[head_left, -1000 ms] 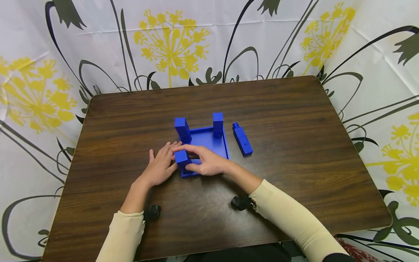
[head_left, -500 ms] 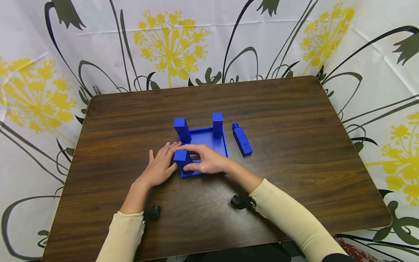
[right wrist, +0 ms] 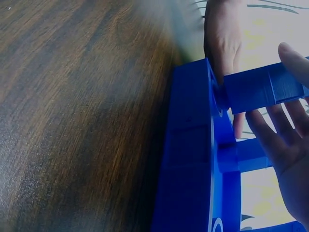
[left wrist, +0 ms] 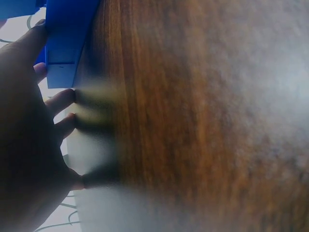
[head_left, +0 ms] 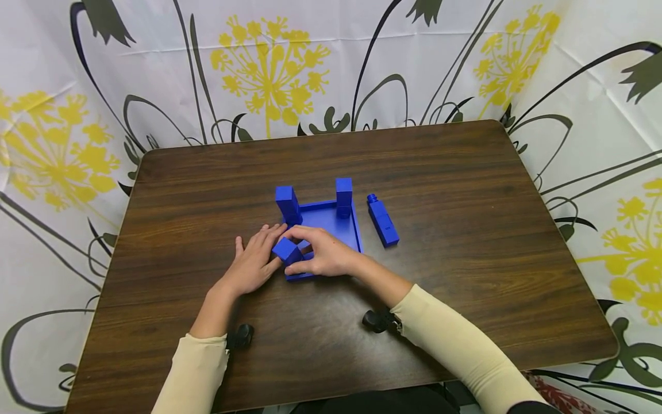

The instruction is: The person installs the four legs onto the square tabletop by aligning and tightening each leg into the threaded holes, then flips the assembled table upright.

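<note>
A blue square tray-like base (head_left: 331, 221) with a raised rim lies on the table. At its near left corner stands a blue square post (head_left: 287, 250), pinched between thumb and fingers of my right hand (head_left: 331, 253). The right wrist view shows the post's lower end at a round socket in the corner. My left hand (head_left: 251, 261) rests on the tabletop, fingers extended, against the base's left side. Two more blue posts, a back left one (head_left: 288, 205) and a back right one (head_left: 343, 197), stand upright at the far corners.
A loose blue post (head_left: 383, 221) with a threaded tip lies just right of the base. The brown wooden table (head_left: 465, 230) ends at a flowered white curtain (head_left: 414, 57) behind and at the sides. A black wrist camera (head_left: 377, 321) hangs under the right forearm.
In the right hand's fingers, the near left post has turned about its long axis; its square top now sits at an angle. The left hand and the base have stayed put.
</note>
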Motion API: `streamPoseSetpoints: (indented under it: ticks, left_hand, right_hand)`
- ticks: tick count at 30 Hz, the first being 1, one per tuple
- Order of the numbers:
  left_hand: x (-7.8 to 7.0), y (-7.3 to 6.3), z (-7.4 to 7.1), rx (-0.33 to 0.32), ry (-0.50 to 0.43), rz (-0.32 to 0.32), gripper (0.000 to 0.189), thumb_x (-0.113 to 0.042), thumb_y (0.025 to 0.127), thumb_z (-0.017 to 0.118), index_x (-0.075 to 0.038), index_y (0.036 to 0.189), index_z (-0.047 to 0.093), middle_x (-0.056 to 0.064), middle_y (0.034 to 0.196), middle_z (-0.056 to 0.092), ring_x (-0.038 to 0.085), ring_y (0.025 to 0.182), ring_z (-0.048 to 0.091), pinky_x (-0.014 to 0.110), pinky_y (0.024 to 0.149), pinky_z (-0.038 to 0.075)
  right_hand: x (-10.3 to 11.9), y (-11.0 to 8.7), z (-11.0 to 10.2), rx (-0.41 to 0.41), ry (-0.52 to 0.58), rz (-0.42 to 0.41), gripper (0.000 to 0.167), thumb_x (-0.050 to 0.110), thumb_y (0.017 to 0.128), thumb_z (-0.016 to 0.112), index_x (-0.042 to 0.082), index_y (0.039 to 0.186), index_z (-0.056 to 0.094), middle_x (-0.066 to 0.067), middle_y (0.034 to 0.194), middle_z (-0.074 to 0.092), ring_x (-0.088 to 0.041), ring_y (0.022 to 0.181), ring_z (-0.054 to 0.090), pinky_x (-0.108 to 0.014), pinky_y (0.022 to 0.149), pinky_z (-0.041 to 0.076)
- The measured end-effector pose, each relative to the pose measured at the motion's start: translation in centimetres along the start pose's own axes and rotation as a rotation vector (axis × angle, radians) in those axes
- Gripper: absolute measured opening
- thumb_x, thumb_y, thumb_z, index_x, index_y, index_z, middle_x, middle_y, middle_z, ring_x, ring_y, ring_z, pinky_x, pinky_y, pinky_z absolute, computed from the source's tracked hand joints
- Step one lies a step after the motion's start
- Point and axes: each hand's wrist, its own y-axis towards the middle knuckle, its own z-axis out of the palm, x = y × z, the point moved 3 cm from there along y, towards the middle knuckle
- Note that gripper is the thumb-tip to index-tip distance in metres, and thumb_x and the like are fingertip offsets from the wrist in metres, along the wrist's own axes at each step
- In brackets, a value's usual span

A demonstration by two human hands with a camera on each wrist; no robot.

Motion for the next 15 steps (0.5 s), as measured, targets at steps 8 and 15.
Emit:
streamPoseSetpoints:
  ticks: [8, 15]
  left_hand:
    - [-0.01, 0.00, 0.00, 0.001, 0.008, -0.003, 0.065, -0.037, 0.102, 0.051, -0.030, 0.157, 0.018, 0.008, 0.161, 0.021, 0.034, 0.149, 0.009, 0.076, 0.102, -0.005]
    - [0.13, 0.04, 0.16, -0.005, 0.005, 0.003, 0.067, -0.046, 0.101, 0.049, -0.030, 0.157, 0.017, 0.008, 0.161, 0.020, 0.035, 0.148, 0.009, 0.076, 0.102, -0.006]
  right_hand:
    - [-0.06, 0.04, 0.27, -0.075, -0.068, -0.057, 0.043, 0.018, 0.079, 0.084, 0.010, 0.114, 0.061, 0.002, 0.110, 0.061, -0.010, 0.101, 0.058, -0.025, 0.080, 0.054]
    - [-0.16, -0.03, 0.43, -0.153, -0.140, -0.072, 0.046, 0.022, 0.077, 0.086, 0.011, 0.113, 0.061, 0.002, 0.104, 0.063, -0.008, 0.093, 0.058, -0.026, 0.073, 0.055]
